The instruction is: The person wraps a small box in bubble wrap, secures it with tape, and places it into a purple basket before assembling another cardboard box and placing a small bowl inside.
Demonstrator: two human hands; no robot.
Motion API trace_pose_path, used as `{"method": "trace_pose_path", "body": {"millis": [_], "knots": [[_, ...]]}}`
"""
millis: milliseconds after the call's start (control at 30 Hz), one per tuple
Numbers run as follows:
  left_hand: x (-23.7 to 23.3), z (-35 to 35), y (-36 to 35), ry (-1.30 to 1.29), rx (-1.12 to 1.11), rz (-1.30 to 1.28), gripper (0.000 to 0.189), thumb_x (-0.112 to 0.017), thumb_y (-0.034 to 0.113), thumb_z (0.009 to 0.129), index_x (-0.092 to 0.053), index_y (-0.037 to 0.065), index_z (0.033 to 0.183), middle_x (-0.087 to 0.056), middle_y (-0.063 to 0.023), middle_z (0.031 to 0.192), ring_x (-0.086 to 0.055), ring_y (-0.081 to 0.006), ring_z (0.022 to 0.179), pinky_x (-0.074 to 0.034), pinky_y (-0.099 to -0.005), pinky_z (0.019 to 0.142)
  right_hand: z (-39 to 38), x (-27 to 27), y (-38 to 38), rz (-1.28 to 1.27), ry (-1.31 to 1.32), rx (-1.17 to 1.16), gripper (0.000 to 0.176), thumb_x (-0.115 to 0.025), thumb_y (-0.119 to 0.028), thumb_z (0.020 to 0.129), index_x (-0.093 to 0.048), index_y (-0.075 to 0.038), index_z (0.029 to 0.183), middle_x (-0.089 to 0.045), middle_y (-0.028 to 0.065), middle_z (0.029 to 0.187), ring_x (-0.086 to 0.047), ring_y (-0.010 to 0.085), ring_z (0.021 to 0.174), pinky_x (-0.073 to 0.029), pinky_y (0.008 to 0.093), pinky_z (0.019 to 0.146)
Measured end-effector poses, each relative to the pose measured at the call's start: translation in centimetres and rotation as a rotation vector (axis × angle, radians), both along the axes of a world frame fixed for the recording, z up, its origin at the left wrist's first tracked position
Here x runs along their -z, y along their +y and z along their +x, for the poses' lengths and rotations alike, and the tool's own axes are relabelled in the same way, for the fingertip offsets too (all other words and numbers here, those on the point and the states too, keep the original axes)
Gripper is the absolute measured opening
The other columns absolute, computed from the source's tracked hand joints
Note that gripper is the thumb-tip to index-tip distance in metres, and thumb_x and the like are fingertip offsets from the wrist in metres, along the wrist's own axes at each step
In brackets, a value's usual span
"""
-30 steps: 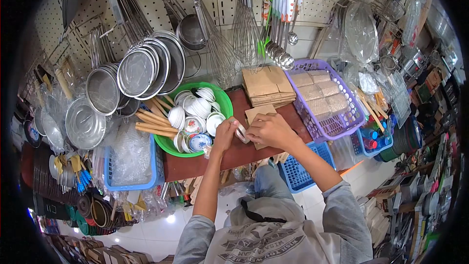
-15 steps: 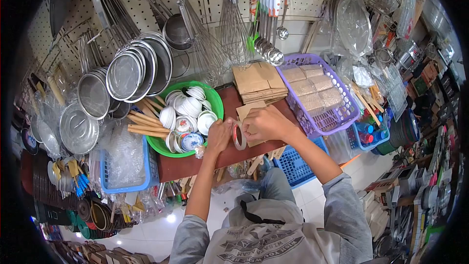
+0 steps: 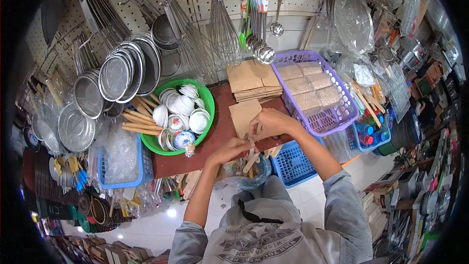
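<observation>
My left hand pinches a narrow roll of tape, turned nearly edge-on, above the table's front edge. Just above it and to the right, my right hand has its fingers curled in a pinch; whatever lies between them is too small to make out. Under and behind my right fingertips, a folded piece of brown cardboard lies on the reddish-brown table. Farther back is a stack of brown cardboard pieces.
A green basin of small white bowls, ceramic spoons and wooden-handled tools stands left. At right, a purple basket holds bubble-wrapped packages. Blue baskets sit lower down. Strainers, whisks and ladles hang behind.
Both hands have come closer together, my left moving right and slightly down. The tape roll has turned from showing its ring to nearly edge-on. More of the cardboard piece shows, and the view has shifted slightly.
</observation>
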State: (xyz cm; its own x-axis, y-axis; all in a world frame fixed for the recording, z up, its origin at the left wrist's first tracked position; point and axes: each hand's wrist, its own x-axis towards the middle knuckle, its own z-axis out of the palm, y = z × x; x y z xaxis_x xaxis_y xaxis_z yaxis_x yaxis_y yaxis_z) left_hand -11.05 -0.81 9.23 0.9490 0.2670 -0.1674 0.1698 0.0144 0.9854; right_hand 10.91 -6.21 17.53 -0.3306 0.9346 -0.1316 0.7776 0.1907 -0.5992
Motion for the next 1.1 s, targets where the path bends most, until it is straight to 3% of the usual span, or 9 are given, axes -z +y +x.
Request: {"method": "trace_pose_path", "body": {"millis": [133,233,333,433,533,633,733,867,1100], "knots": [[2.0,0.6,-1.5,-0.052,-0.028,-0.162,0.026,-0.051,0.021,0.104,-0.065,-0.001,0.107,-0.072,-0.0076,0.104,-0.065,-0.0132,0.096,-0.050,-0.0285,0.087,1.5,2.4,1.4,-0.001,0.113,-0.113,0.016,-0.075,-0.021,0.076,-0.076,-0.007,0.084,-0.075,0.0049,0.078,-0.064,0.0154,0.047,-0.054,0.0320,0.059],[3.3,1.2,-3.0,-0.065,-0.118,-0.248,0.022,-0.049,0.016,0.105,-0.062,-0.001,0.110,-0.072,-0.0107,0.106,-0.066,-0.0140,0.098,-0.051,-0.0285,0.088,2.2,1.6,1.7,-0.238,0.152,-0.117,0.017,-0.076,-0.018,0.077,-0.075,-0.004,0.087,-0.075,0.0073,0.080,-0.064,0.0136,0.048,-0.054,0.0321,0.059],[4.5,2.2,-5.4,-0.097,-0.270,-0.204,0.023,-0.046,0.017,0.106,-0.061,0.000,0.109,-0.072,-0.0116,0.103,-0.067,-0.0140,0.092,-0.052,-0.0281,0.084,3.1,2.8,2.5,-0.288,0.132,-0.190,0.020,-0.076,-0.017,0.077,-0.074,-0.002,0.089,-0.074,0.0065,0.078,-0.066,0.0139,0.053,-0.053,0.0305,0.053],[6.0,3.2,-7.3,-0.106,-0.389,-0.179,0.025,-0.045,0.019,0.106,-0.061,-0.001,0.107,-0.073,-0.0114,0.099,-0.067,-0.0139,0.085,-0.052,-0.0271,0.078,4.2,7.2,3.9,-0.190,0.182,-0.361,0.020,-0.075,-0.016,0.077,-0.075,-0.002,0.091,-0.074,0.0061,0.076,-0.067,0.0144,0.057,-0.052,0.0292,0.049],[6.7,4.2,-8.5,-0.062,-0.501,-0.212,0.026,-0.044,0.020,0.106,-0.061,0.000,0.106,-0.073,-0.0132,0.097,-0.068,-0.0150,0.082,-0.053,-0.0269,0.075,4.4,6.5,3.8,-0.329,0.125,-0.317,0.023,-0.079,-0.022,0.072,-0.077,-0.004,0.087,-0.076,0.0063,0.080,-0.071,0.0152,0.071,-0.055,0.0292,0.068],[6.0,4.9,-9.4,-0.049,-0.588,-0.285,0.030,-0.044,0.024,0.106,-0.060,-0.002,0.103,-0.073,-0.0171,0.093,-0.072,-0.0218,0.086,-0.055,-0.0305,0.081,4.8,5.8,3.4,-0.349,0.143,-0.315,0.019,-0.076,-0.019,0.074,-0.076,-0.004,0.087,-0.074,0.0070,0.076,-0.070,0.0142,0.067,-0.053,0.0296,0.062],[7.6,5.6,-10.0,-0.036,-0.682,-0.300,0.032,-0.043,0.026,0.106,-0.060,-0.001,0.102,-0.072,-0.0172,0.087,-0.072,-0.0218,0.078,-0.056,-0.0307,0.076,5.4,8.7,4.4,-0.187,0.174,-0.415,0.020,-0.078,-0.021,0.073,-0.076,-0.005,0.085,-0.075,0.0066,0.076,-0.071,0.0145,0.068,-0.053,0.0296,0.064],[10.1,6.4,-10.7,-0.053,-0.759,-0.311,0.032,-0.043,0.027,0.106,-0.060,-0.001,0.101,-0.072,-0.0165,0.085,-0.072,-0.0214,0.075,-0.057,-0.0307,0.070,5.6,9.9,4.9,-0.154,0.136,-0.436,0.022,-0.079,-0.026,0.072,-0.076,-0.008,0.084,-0.075,0.0059,0.076,-0.071,0.0160,0.068,-0.053,0.0304,0.064],[9.3,7.9,-10.2,-0.006,-0.867,-0.358,0.033,-0.043,0.026,0.107,-0.059,-0.003,0.104,-0.071,-0.0184,0.084,-0.071,-0.0235,0.072,-0.059,-0.0331,0.069,5.7,11.4,5.7,-0.052,0.031,-0.368,0.024,-0.076,-0.032,0.070,-0.077,-0.012,0.084,-0.074,0.0067,0.075,-0.071,0.0222,0.070,-0.055,0.0337,0.070]]}}
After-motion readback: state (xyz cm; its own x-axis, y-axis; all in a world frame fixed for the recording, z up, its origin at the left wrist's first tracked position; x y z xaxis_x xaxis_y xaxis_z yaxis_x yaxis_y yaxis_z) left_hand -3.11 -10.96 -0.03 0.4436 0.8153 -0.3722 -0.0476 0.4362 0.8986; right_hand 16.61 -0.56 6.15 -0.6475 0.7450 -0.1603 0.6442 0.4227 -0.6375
